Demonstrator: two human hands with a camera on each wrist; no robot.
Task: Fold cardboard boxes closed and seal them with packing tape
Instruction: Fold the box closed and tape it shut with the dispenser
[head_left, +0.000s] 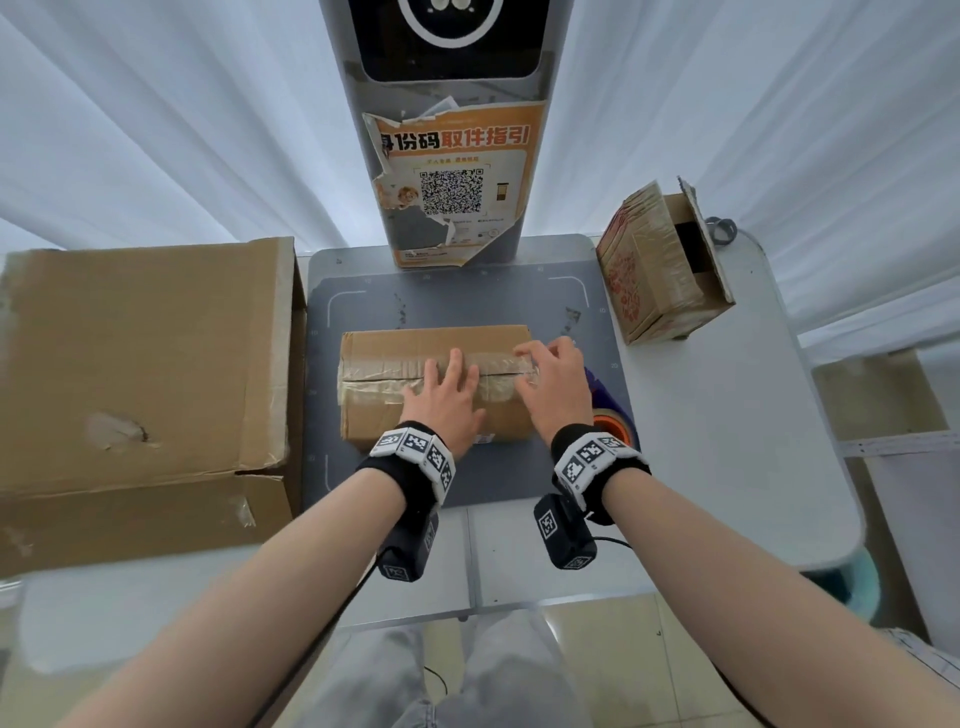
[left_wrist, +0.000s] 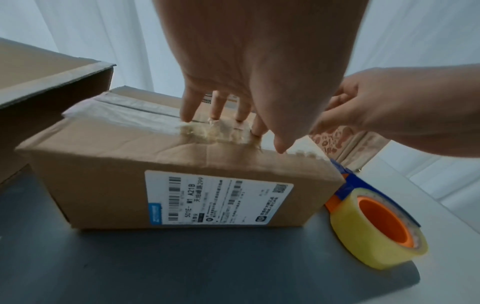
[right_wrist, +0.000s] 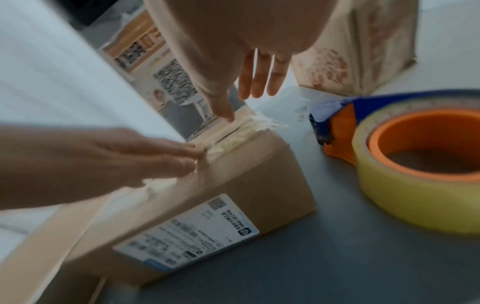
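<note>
A small brown cardboard box (head_left: 384, 415) lies closed on a dark grey mat (head_left: 332, 483), with clear tape (head_left: 374, 371) along its top seam and a white shipping label (left_wrist: 218, 199) on its near side. My left hand (head_left: 452, 374) lies flat on the middle of the top, fingers (left_wrist: 187, 115) spread and pressing the tape. At the box's right end my right hand (head_left: 540, 358) touches the crinkled tape end (right_wrist: 249, 127) with its thumb (right_wrist: 228, 117), the other fingers nearly straight. A yellow tape roll on a blue and orange dispenser (left_wrist: 376, 230) lies just right of the box, held by neither hand.
A large brown box (head_left: 140, 374) stands on the left, close to the mat. An open printed box (head_left: 660, 275) stands at the back right on the white table (head_left: 727, 441). A grey pillar with an orange poster (head_left: 452, 182) rises behind the mat, with white curtains behind it.
</note>
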